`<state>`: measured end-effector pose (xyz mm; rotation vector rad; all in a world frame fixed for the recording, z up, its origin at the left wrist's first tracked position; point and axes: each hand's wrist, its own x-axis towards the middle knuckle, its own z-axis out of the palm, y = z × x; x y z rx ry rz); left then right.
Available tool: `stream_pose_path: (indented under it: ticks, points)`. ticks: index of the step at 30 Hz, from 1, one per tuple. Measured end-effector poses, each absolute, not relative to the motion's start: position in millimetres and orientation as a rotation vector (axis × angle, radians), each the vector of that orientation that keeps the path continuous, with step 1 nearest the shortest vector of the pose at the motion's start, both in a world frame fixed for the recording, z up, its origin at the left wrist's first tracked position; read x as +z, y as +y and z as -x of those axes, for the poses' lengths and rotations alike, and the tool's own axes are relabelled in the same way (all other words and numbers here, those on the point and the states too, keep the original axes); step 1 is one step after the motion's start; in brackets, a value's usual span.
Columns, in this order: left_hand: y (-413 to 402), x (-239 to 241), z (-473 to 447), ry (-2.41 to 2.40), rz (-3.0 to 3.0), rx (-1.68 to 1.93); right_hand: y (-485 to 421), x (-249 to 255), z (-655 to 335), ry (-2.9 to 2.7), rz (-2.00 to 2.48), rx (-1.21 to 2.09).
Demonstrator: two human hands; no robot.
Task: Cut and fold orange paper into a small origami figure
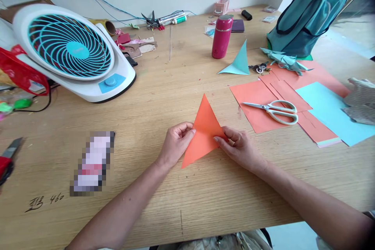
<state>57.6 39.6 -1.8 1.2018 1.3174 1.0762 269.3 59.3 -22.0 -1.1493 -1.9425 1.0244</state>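
An orange paper folded into a pointed triangle (203, 129) lies on the wooden table (175, 203) in front of me. My left hand (175, 143) pinches its left edge, fingers curled closed on the paper. My right hand (240, 148) pinches the right corner the same way. The tip of the triangle points away from me.
White-handled scissors (275, 110) lie on orange and light-blue paper sheets (322, 109) at the right. A folded teal paper shape (238, 64), a magenta bottle (222, 36) and a teal backpack (304, 19) stand beyond. A white and blue fan (73, 50) sits at the left.
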Motion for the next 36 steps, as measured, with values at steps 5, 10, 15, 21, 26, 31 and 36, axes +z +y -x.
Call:
stream_pose_path:
  ticks: [5, 10, 15, 21, 26, 31, 36]
  points:
    - [40.7, -1.3, -56.3, 1.383, -1.338, 1.069, 63.2, -21.6, -268.2, -1.805, 1.087, 1.303]
    - [38.2, -2.5, -57.8, 1.396, -1.387, 1.080, 67.6, -23.4, -267.2, -1.481, 0.913, 1.721]
    - [34.8, -3.5, -62.0, 1.319, -1.435, 1.013, 67.7, -22.3, -266.2, -1.455, 0.871, 1.735]
    - [35.8, -4.3, -66.4, 1.374, -1.472, 1.082, 65.9, -28.7, -265.5, -1.545, 0.907, 1.573]
    - [37.9, -10.6, -64.8, 1.392, -1.277, 1.056, 65.8, -31.2, -266.4, -1.609, 0.984, 1.412]
    - [37.6, -12.7, -64.1, 1.411, -1.282, 1.056, 64.2, -27.9, -265.8, -1.650, 1.072, 1.286]
    - [36.5, -12.4, -66.9, 1.418, -1.294, 1.076, 60.4, -22.1, -265.5, -1.765, 1.092, 1.110]
